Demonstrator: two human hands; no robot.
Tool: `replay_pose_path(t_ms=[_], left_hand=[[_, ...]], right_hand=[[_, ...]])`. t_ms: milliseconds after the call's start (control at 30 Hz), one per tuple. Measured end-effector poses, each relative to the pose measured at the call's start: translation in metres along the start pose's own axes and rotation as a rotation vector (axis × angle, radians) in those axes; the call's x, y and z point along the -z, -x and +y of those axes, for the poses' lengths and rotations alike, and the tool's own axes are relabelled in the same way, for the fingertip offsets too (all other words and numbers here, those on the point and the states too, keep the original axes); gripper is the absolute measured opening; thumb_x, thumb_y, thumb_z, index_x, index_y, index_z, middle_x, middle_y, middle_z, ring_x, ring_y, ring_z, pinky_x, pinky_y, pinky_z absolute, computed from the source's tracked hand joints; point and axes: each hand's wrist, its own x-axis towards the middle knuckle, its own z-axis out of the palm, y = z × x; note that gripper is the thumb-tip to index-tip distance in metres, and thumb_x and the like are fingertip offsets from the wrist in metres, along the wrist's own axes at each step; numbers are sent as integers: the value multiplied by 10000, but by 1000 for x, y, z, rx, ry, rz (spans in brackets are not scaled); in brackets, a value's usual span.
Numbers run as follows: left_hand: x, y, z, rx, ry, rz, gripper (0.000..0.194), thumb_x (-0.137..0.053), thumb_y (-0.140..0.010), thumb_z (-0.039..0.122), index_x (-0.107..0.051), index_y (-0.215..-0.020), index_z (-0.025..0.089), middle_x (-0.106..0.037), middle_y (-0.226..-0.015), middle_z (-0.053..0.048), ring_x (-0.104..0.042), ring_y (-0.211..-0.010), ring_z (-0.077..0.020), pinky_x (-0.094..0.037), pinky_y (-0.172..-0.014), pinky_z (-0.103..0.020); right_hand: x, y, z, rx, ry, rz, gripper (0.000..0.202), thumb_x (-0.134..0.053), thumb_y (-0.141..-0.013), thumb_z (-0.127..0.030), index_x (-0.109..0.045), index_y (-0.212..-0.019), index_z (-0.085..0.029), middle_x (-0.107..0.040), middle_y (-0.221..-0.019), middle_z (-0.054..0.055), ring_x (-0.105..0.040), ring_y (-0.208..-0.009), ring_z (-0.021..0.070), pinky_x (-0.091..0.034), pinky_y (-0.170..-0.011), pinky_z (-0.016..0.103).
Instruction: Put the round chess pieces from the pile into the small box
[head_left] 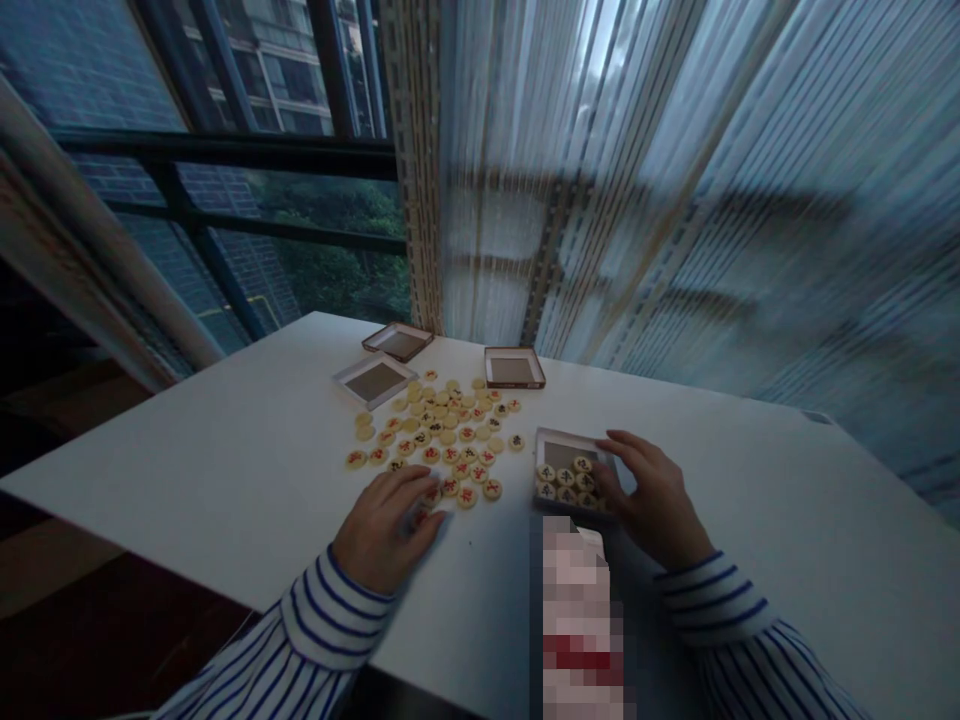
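White surface [247, 420] by a window, seen from above through the head camera. Loose round game pieces [466, 434], pale with red or dark characters, spread over its middle; some show no marking. My left hand [386, 525] is palm down at the near left edge of this spread, fingers bent over a few pieces; I cannot tell whether its grip is closed on one. My right hand [660, 495] is at the right side of a shallow tray [559, 452], thumb and fingers spread apart across its far right corner. Whether that grip pinches the wall or a piece, I cannot tell. Inside the tray, boxed pieces [565, 477] with dark characters lie side by side in rows towards the near side. Beyond the spread are a brown-edged tray [400, 345], a pale-rimmed tray [375, 381] and a small tray [513, 370]. A pixelated patch [581, 620] hides something nearest me.

My judgement on handling: pinch each piece by its rim, keep the characters facing up, steady the tray wall lightly, and avoid nudging the rows or the neighbouring loose pieces.
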Motion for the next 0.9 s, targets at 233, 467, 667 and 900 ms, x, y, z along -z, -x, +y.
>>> replay_pose_path(t_ms=[233, 467, 667, 900], left_hand=[[10, 14, -17, 83, -51, -76, 339, -600, -768, 341, -591, -1063, 175, -647, -1077, -129, -604, -996, -264, -504, -841, -448], [19, 24, -30, 143, -125, -68, 364, -592, -755, 406, -615, -1029, 167, -663, -1053, -142, -611, -982, -284, -507, -825, -456], [23, 24, -43, 242, -232, -115, 312, -561, -774, 363, -627, -992, 149, -700, -945, -118, -643, -881, -265, -518, -785, -415], [15, 6, -39, 329, -284, -184, 333, -563, -717, 315, -634, -1001, 157, -701, -962, -129, -624, -910, -302, -506, -774, -453]], right_hand=[[9, -5, -26, 87, 34, -65, 293, -499, -821, -342, -609, -1020, -158, -567, -1175, 159, -528, -1063, 291, -415, -875, 496], [9, -11, -54, 158, 26, -163, 322, -523, -808, -354, -596, -1070, -181, -505, -1256, 171, -463, -1143, 318, -353, -914, 541], [7, -20, -77, 232, 33, -254, 346, -529, -798, -356, -586, -1095, -189, -476, -1296, 181, -431, -1183, 340, -317, -921, 590], [7, -29, -97, 278, 21, -250, 342, -528, -808, -361, -577, -1108, -204, -482, -1300, 172, -420, -1198, 333, -308, -932, 598]])
